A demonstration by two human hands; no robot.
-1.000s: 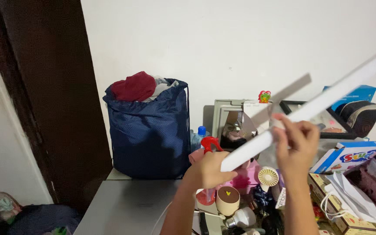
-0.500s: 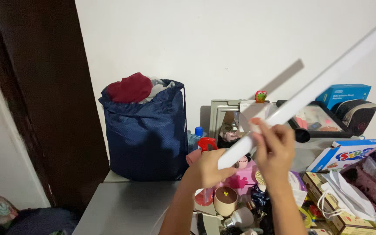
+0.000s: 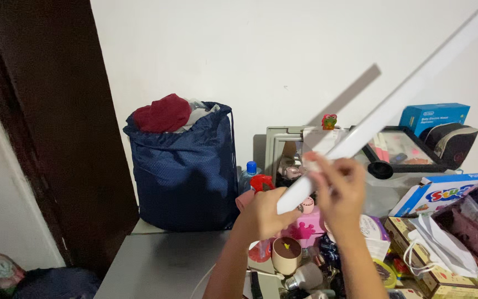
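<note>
Navy drawstring bag (image 3: 186,166) stuffed with a red cloth (image 3: 163,113), upright at back left of the grey tabletop (image 3: 161,263), well clear of the hands. Long white tube (image 3: 385,111) angled up to upper right, lower end gripped in closed left hand (image 3: 264,213), right hand (image 3: 339,191) just above, fingers curled round it. Below and right: clutter of pink toy (image 3: 305,227), light bulb (image 3: 300,277), blue box (image 3: 434,117), black picture frame (image 3: 402,149).
</note>
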